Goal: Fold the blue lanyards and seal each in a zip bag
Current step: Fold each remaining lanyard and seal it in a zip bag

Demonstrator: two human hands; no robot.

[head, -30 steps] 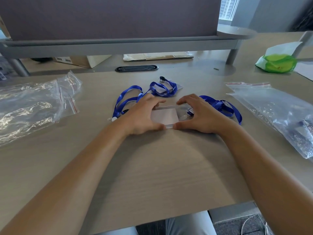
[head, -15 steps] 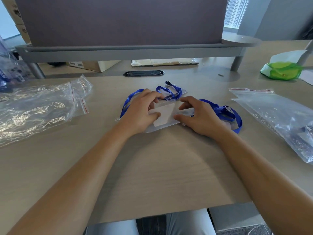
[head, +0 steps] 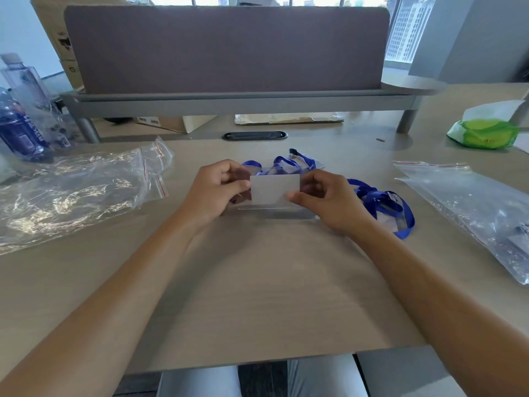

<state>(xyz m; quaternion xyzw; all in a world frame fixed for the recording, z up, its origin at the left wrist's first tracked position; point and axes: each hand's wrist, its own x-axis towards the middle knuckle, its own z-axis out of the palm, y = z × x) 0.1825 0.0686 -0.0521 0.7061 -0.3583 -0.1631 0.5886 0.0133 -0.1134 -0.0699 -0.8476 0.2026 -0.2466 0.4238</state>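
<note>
1. The left hand [head: 217, 190] pinches the left end of a clear card sleeve [head: 274, 190], thumb in front and curled fingers behind.
2. The right hand [head: 329, 202] pinches the sleeve's right end the same way, thumb near its lower right corner.
3. The sleeve stands upright between the hands, just above the desk [head: 257, 282], around the middle of the surface; a white card shows inside it.
4. One blue lanyard [head: 286, 163] lies bunched on the desk just behind the sleeve, toward the far edge, with a black clip at its far end.
5. A second lanyard [head: 383, 203] lies in loops just right of the right hand.
6. A heap of empty zip bags [head: 74, 193] with red seal lines lies by the left edge.
7. Another zip bag [head: 469, 207] lies by the right edge; what it holds is too blurred to tell.
8. A green packet [head: 483, 133] sits at the far right corner, a blue bottle [head: 20, 130] at the far left.
</note>
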